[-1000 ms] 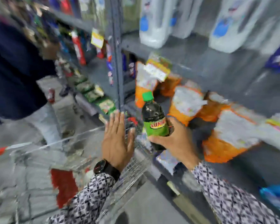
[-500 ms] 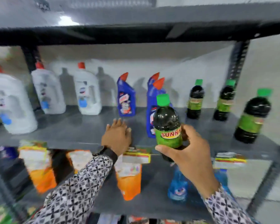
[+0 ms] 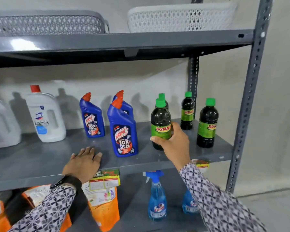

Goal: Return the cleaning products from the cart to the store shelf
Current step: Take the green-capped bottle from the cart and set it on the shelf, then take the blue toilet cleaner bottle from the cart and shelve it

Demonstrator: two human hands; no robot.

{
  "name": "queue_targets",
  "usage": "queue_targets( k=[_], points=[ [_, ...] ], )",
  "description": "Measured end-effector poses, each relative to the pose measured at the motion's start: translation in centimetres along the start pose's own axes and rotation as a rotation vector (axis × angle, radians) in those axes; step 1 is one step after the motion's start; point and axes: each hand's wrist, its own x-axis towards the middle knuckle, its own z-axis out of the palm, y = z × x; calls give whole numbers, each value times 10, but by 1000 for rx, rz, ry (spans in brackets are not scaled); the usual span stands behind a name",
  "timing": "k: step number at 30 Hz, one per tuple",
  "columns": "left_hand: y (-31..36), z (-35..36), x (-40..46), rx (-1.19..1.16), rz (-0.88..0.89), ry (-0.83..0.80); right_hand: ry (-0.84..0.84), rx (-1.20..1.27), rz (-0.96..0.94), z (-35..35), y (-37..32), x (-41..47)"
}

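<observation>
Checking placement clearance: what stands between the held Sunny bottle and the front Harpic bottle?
Nothing: in the head view only bare shelf separates the Sunny bottle from the Harpic bottle.

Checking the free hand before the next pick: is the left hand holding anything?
No, the left hand lies flat and empty on the shelf.

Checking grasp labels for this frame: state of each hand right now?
Left hand: open, flat on the shelf, holding nothing.
Right hand: closed around the Sunny bottle.
</observation>
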Motion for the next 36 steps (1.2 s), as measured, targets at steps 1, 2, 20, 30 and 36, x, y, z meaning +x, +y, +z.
queue_targets(
  k=[1,2,20,30,36],
  points=[
    [0,0,0,-2,2,-7,-6,-7,8,5,4,9],
    [1,1,0,-15,-2,-11,-12,-16,15,10,8,16],
    [7,7,-31,-518,-121,458,106,-151,-149,16,5,-17],
    [-35,123,-212,-747,-347,656,-489,-122,-968,144,-30,-191],
    [-127,238,-326,-833,-846,271,-1102,-110,-969,283,-33,-332]
  ],
)
